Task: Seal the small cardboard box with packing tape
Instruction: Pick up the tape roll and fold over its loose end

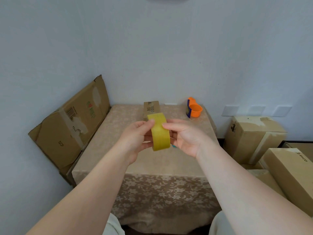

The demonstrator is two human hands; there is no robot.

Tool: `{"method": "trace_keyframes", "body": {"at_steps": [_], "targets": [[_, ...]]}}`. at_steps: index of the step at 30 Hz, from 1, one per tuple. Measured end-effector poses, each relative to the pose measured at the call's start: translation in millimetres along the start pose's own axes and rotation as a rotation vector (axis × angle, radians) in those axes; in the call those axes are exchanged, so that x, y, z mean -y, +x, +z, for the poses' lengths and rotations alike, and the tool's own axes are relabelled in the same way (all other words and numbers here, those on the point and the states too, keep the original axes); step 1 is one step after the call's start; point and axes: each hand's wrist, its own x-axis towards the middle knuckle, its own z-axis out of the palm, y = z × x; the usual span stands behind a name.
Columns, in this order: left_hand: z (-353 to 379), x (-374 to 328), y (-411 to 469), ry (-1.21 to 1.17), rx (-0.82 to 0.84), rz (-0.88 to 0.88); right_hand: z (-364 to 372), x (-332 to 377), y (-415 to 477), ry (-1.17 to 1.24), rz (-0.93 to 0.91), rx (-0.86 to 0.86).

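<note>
A yellow roll of packing tape (pixel 160 133) is held edge-on above the middle of the table, between both hands. My left hand (pixel 135 138) grips its left side, thumb on the outer surface near the top. My right hand (pixel 184 135) holds the right side, fingers resting on the roll's face. The small cardboard box (pixel 151 107) lies on the table behind the roll, near the wall, partly hidden by the tape. A small blue-green thing (pixel 174 146) peeks out under the roll; I cannot tell what it is.
The table (pixel 108 150) wears a beige floral cloth. An orange and blue tape dispenser (pixel 194 108) stands at the back right. Flattened cardboard (pixel 71 126) leans on the wall at left. Several cardboard boxes (pixel 254 138) are stacked on the floor at right.
</note>
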Motion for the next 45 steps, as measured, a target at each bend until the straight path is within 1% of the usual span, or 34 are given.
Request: {"method": "trace_keyframes", "body": {"at_steps": [3,5,7,10,13,15,19,21,23,27,32,36,38,42,45], "targets": [[-2.2,-1.9,3.8,-0.106,-0.051,-0.021,3.1,-1.6,-1.8,-0.086,-0.033,0.041],[-1.9,-0.9,2.2,-0.104,-0.031,-0.003,4.5,-2.6,-0.8,-0.062,-0.039,-0.004],[-0.6,2.0,-1.9,0.0,0.012,0.058,4.8,-1.5,0.4,-0.022,-0.03,-0.063],[0.2,6.5,-7.7,0.193,0.045,0.163,4.9,-1.9,3.4,0.008,-0.01,-0.107],[0.3,7.8,-12.3,0.273,0.038,0.198,9.2,-5.5,4.6,0.055,0.01,-0.125],[0.1,7.7,-14.8,0.21,0.029,0.185,10.4,-10.4,4.3,0.079,0.007,-0.108],[-2.2,3.7,-20.8,-0.081,-0.008,0.091,10.3,-21.4,-2.3,0.04,-0.013,-0.005],[-5.7,4.9,-23.8,-0.101,-0.007,0.078,10.9,-27.7,-5.7,-0.021,-0.022,-0.006],[-8.2,10.1,-27.1,-0.039,-0.009,0.098,13.2,-32.4,-7.7,-0.068,-0.019,-0.049],[-9.7,20.4,-34.0,0.158,-0.02,0.245,17.4,-35.8,-8.4,-0.099,0.021,-0.115],[-15.5,22.0,-40.2,0.334,-0.01,0.378,21.4,-35.5,-11.3,-0.058,0.034,-0.086],[-18.6,27.3,-45.3,0.572,-0.059,0.458,22.6,-34.8,-13.3,-0.051,0.028,-0.082],[-19.8,29.4,-48.0,0.646,-0.081,0.477,24.0,-35.1,-13.4,-0.051,0.028,-0.089],[-21.1,32.2,-50.6,0.71,-0.081,0.505,26.1,-33.5,-15.6,-0.023,0.034,-0.081],[-21.0,34.7,-48.9,0.636,-0.085,0.473,29.6,-30.5,-19.2,0.024,0.005,-0.05]]}}
